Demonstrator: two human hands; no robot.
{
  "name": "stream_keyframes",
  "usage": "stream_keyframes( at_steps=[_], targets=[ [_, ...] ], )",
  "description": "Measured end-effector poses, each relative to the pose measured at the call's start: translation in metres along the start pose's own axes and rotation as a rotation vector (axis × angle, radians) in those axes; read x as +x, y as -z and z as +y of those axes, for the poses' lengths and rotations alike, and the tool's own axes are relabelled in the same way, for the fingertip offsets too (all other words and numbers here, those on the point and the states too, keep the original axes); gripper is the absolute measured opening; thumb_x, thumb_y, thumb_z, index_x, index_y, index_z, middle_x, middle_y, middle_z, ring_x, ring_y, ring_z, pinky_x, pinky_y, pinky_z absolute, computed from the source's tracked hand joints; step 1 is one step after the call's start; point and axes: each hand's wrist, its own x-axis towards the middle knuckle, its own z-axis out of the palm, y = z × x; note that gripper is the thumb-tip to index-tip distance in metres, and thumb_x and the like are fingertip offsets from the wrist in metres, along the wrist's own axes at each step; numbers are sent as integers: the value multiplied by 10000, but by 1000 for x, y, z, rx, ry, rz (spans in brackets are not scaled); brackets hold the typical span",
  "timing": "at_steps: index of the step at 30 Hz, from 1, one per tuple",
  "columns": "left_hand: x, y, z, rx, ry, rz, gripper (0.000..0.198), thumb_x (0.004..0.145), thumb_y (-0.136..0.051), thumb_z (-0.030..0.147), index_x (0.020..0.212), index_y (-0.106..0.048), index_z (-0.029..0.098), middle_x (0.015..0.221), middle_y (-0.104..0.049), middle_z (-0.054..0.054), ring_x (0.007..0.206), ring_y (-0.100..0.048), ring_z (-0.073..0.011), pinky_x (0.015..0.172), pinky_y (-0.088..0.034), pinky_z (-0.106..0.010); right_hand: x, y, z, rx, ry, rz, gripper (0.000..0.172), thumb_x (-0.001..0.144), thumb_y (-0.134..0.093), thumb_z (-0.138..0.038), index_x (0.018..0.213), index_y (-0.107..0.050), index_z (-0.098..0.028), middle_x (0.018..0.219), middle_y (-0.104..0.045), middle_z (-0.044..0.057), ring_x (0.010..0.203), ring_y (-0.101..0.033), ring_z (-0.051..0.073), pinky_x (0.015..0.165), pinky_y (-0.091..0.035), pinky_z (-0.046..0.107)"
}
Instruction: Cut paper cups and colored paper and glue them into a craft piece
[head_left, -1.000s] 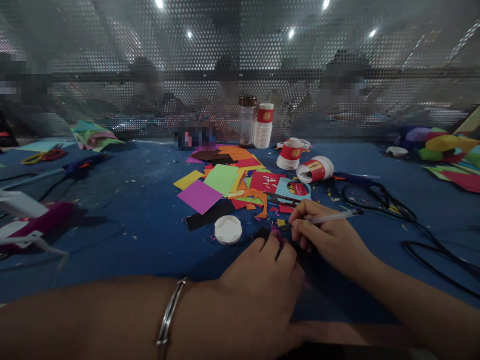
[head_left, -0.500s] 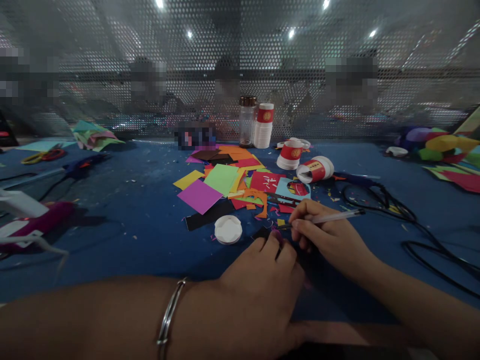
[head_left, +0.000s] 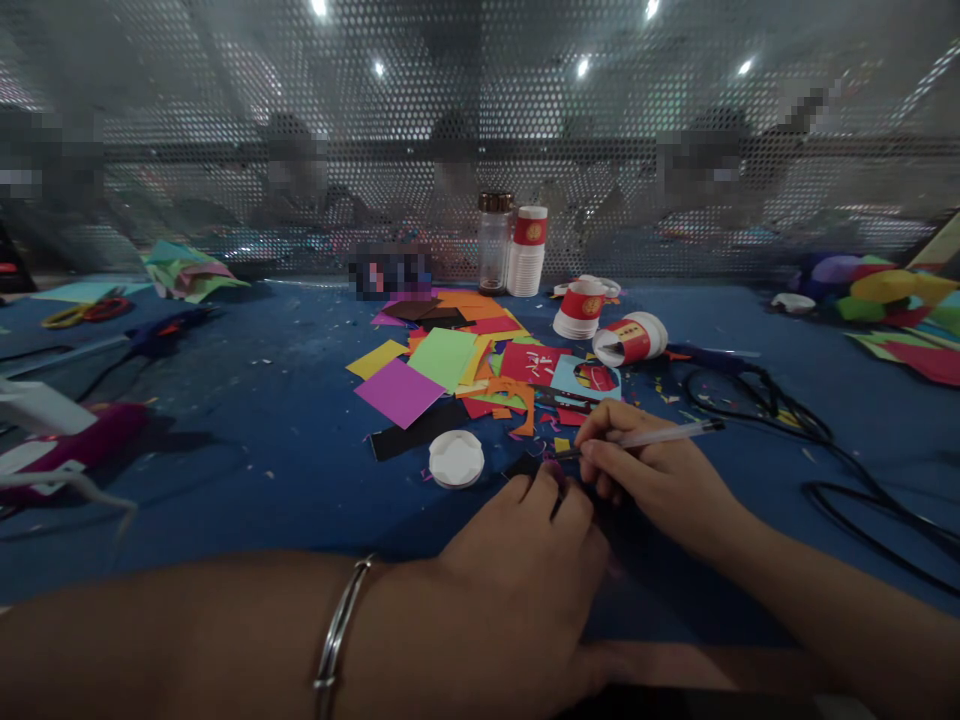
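My right hand is closed round a clear-barrelled pen, its tip pointing left and down close to my left fingertips. My left hand lies low in front of me, back up, with its fingers bent and pressed down; whatever is beneath them is mostly hidden. A piece of black paper and some purple paper bits show just past those fingertips. To the left of the left fingers sits a small white round lid-like disc.
Coloured paper and cut scraps spread over the blue table. Paper cups, a clear jar and a cup stack stand behind. A black cable loops at right. Scissors and a glue gun lie left.
My right hand and the pen have shifted very slightly left. My left hand stays in place, and the things on the table have not moved.
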Motion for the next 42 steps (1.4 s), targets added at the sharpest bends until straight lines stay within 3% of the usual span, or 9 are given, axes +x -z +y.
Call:
stream_keyframes(
  at_steps=[7, 16, 32, 36, 42],
  targets=[
    [0, 2, 0, -19, 3, -30, 698, 922, -438, 670, 1257, -641, 92, 1299, -634, -173, 1237, -555, -366, 1063, -446, -487, 0, 0, -1, 2, -2, 5, 81, 792, -544, -280, 767, -546, -202, 587, -598, -38, 451, -537, 81, 412, -431, 184],
    [1, 0, 0, -5, 1, -30, 699, 932, -406, 672, 1227, -654, 88, 1262, -641, -179, 1205, -565, -358, 1044, -455, -482, 0, 0, 0, -31, 22, 7, 90, 801, -539, -278, 745, -541, -207, 592, -595, -33, 454, -539, 85, 413, -429, 194],
    [-2, -5, 1, 21, 1, 59, 670, 915, -433, 678, 1166, -674, 106, 1243, -651, -183, 1201, -565, -364, 1024, -448, -474, 1, 0, -4, 34, -13, 54, 116, 829, -564, -297, 761, -524, -212, 612, -595, -31, 471, -542, 92, 434, -439, 206],
    [-1, -4, 2, 35, 19, 61, 720, 946, -337, 679, 1175, -664, 79, 1233, -668, -185, 1169, -586, -327, 1027, -429, -444, 0, 3, 0, -49, 73, 93, 116, 898, -537, -305, 821, -542, -219, 655, -600, -30, 502, -554, 103, 475, -450, 228],
    [-2, -8, 3, 115, -32, 111, 718, 986, -270, 627, 1177, -672, 64, 1236, -692, -177, 1158, -595, -300, 1023, -399, -414, 1, 15, 3, -404, 227, 208, 105, 927, -538, -306, 928, -606, -226, 775, -661, 5, 650, -620, 153, 623, -472, 287]
  ],
)
